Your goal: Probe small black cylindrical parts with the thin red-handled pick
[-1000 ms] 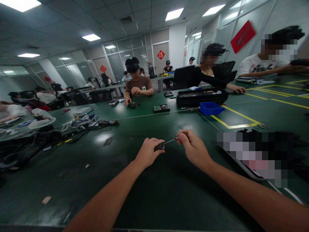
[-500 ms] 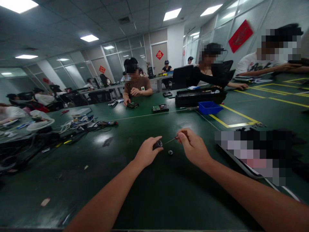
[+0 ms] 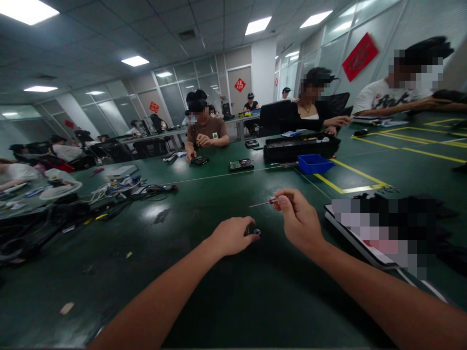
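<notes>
Head view: my right hand (image 3: pixel 299 219) holds a thin-shafted tool (image 3: pixel 272 201), which looks like a screwdriver, its bare shaft raised above the tabletop (image 3: pixel 219 301) and pointing left. My left hand (image 3: pixel 232 236) is low, finger and thumb curved with a narrow gap between them, right at a small round part (image 3: pixel 257 232). I cannot tell whether I am gripping that part or only reaching around it, nor what the dark patch between my finger and thumb is.

The part is the likeliest thing to go astray, I judge: it is small and round, so a clumsy nudge from my thumb could send it rolling across the smooth surface. The exposed shaft is the other risk; if I brought my hands together carelessly, its tip could prick my left fingers. A loose hold could also let the tool slip down.

Farther off, well apart from my hands, a long black bin (image 3: pixel 270 154) has something pale (image 3: pixel 326 138) inside near its right end; the rest is too dark to read. A blue tray (image 3: pixel 314 167) sits just in front of it, its contents too hard to make out. At far left, a white round dish (image 3: pixel 73 192) bears a jumble of small items I cannot identify.
</notes>
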{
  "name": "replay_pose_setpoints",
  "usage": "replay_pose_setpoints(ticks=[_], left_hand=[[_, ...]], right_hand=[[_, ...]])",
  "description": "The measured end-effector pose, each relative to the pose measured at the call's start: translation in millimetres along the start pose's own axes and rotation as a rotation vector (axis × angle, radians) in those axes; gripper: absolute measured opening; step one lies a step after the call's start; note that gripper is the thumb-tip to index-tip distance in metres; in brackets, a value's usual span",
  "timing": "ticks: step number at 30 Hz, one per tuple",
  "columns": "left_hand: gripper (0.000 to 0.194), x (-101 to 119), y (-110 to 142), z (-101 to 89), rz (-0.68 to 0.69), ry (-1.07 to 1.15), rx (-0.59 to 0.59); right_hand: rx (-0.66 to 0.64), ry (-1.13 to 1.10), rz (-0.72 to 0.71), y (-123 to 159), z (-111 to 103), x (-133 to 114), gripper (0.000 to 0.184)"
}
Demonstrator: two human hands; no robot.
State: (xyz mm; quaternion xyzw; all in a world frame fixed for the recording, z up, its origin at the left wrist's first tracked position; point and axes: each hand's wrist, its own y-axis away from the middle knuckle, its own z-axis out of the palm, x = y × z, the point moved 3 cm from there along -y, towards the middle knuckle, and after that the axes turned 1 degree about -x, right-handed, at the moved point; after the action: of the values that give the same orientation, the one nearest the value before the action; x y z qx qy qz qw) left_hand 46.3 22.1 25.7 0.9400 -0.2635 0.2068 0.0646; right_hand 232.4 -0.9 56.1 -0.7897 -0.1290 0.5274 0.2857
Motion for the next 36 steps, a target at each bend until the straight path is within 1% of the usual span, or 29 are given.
replay_pose_setpoints(ticks=[2,4,6,8,10,13,16,18,22,24,26,27,28,30,33,35,36], left_hand=[[0.036,4.3,-6.6,7.8,0.059,-0.094,-0.023],[0.029,5.8,-11.7,12.6,0.100,-0.143,-0.038],[0.024,3.7,-14.3,13.8,0.111,-0.147,-0.048],[0.023,-2.0,-14.3,11.5,0.093,-0.089,-0.042],[0.024,-11.6,-12.3,6.0,0.047,0.031,-0.013],[0.022,-32.2,-6.6,-9.3,-0.033,0.258,0.102],[0.026,-59.9,4.2,-29.2,-0.147,0.540,0.198],[0.027,-81.8,15.9,-44.9,-0.229,0.728,0.288],[0.032,-129.7,51.8,-82.5,-0.304,1.001,0.592],[0.023,-154.6,75.7,-100.4,-0.396,1.142,0.744],[0.012,-176.3,103.5,-117.3,-0.514,1.218,0.900],[0.009,-185.2,118.8,-125.4,-0.575,1.211,0.982],[0.009,-192.9,135.0,-133.4,-0.638,1.170,1.073],[0.016,-204.0,166.6,-146.6,-0.712,1.102,1.188],[0.022,-215.7,213.7,-159.5,-0.815,0.982,1.329],[0.024,-221.4,242.1,-165.3,-0.883,0.880,1.389],[0.024,-223.2,254.0,-168.2,-0.889,0.837,1.397]], right_hand=[[-0.015,0.003,0.003,0.3,1.1,1.0,0.022],[-0.025,0.004,0.004,0.5,2.1,2.0,0.023],[-0.031,0.002,0.006,0.5,2.7,2.5,0.023],[-0.031,0.002,0.009,0.6,2.7,2.4,0.022],[-0.026,0.003,0.011,0.6,2.3,2.1,0.022],[-0.021,0.005,0.003,0.5,2.3,2.2,0.022],[-0.035,0.000,0.003,-0.1,3.3,4.5,0.022],[-0.051,-0.008,0.013,-0.5,4.1,7.0,0.023],[-0.062,-0.016,0.040,-0.7,5.1,11.5,0.024],[-0.066,-0.018,0.046,-0.9,5.9,12.9,0.024],[-0.073,-0.019,0.047,-1.2,7.1,13.9,0.024],[-0.078,-0.020,0.048,-1.4,7.9,14.3,0.024],[-0.080,-0.020,0.050,-1.5,8.5,14.7,0.025],[-0.083,-0.018,0.056,-1.5,9.4,15.3,0.025],[-0.089,-0.018,0.064,-0.8,10.3,15.6,0.025],[-0.093,-0.023,0.066,-0.1,10.6,15.6,0.025],[-0.096,-0.025,0.068,0.2,10.8,15.6,0.025]])
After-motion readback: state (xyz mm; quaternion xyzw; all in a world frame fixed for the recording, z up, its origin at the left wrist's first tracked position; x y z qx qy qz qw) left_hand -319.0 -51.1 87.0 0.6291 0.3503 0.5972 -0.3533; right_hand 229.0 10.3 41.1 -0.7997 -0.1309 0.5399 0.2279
